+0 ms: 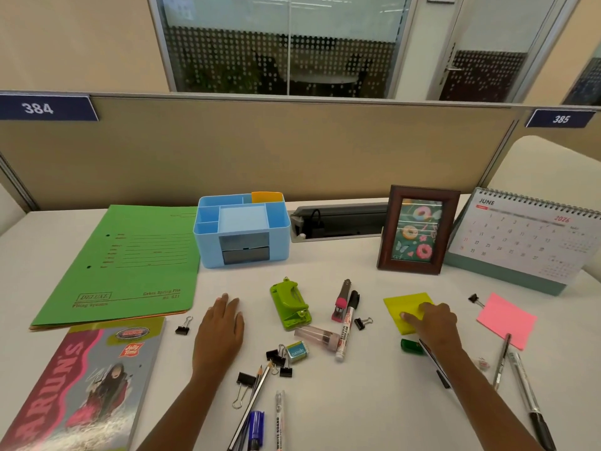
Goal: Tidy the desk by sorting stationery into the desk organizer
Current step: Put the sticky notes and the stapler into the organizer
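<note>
Right hand (432, 323) is down on the yellow sticky pad (406, 307) at about 3 o'clock from the green hole punch (291, 304). Fingers curled over the top, thumb at the pad's near-left edge, it's gripping the pad, which lies flat on the desk (357, 402). Left hand (221, 323) sits at 9 o'clock from the punch, palm down, fingers straight, holding nothing.

The target, the blue desk organizer (242, 229), stands at 11 o'clock from the punch against the partition. Orange notes (266, 196) stick up from its back compartment and a pale blue pad (244, 219) fills the centre one.

So this looks like the pick-up of the yellow pad, and here's where it could slip. If the grip catches only the upper sheets, they could peel or fan away and leave the block behind. The straight line to the organizer runs over the pink stapler (341, 301), the whiteboard marker (346, 330) and a binder clip (362, 323); a low carry could send them skidding. The photo frame (418, 229) stands upright at 12 o'clock from the working hand, so a wide swing might topple it. And with the paper slots already occupied, the pad may jam or sit proud if forced in.
</note>
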A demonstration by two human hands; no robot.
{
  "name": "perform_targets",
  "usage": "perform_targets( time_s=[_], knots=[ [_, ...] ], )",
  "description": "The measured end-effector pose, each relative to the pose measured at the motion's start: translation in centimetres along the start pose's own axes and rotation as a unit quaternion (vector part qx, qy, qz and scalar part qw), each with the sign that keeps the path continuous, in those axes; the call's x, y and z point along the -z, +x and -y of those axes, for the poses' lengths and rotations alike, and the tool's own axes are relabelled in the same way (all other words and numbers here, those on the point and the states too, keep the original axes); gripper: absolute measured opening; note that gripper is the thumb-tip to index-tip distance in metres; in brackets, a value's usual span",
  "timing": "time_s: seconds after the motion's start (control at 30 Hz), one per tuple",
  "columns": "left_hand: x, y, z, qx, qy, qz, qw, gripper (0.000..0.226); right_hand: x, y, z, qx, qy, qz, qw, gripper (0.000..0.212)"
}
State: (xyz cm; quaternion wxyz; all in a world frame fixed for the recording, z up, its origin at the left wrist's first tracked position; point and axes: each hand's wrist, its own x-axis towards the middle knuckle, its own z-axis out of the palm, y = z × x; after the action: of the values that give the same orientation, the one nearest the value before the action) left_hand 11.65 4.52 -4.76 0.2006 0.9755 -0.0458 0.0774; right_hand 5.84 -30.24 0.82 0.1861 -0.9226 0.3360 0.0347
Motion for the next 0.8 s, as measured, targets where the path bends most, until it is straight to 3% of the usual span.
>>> perform_targets(
  time_s=[0.13, 0.27, 0.5, 0.6, 0.8],
  knots=[
    [0.0, 0.0, 0.0, 0.003, -0.011, -0.01, 1.0, 0.055, 0.1, 0.1, 0.1, -0.028, 0.028, -0.023, 0.999, 0.044],
    [-0.1, 0.2, 0.0, 0.008, -0.014, -0.012, 1.0, 0.054, 0.1, 0.7, 0.2, -0.044, 0.058, -0.007, 0.997, 0.064],
    [-0.1, 0.3, 0.0, 0.018, -0.017, -0.014, 1.0, 0.053, 0.6, 2.8, 0.7, -0.105, 0.018, 0.08, 0.991, 0.089],
    [-0.1, 0.4, 0.0, 0.02, -0.015, -0.009, 1.0, 0.05, 0.5, 3.3, 0.8, -0.09, 0.033, 0.087, 0.992, 0.078],
    [-0.2, 0.5, 0.3, 0.019, -0.018, -0.004, 1.0, 0.052, 1.0, 3.4, 2.0, 0.001, 0.137, 0.062, 0.989, 0.026]
  ],
)
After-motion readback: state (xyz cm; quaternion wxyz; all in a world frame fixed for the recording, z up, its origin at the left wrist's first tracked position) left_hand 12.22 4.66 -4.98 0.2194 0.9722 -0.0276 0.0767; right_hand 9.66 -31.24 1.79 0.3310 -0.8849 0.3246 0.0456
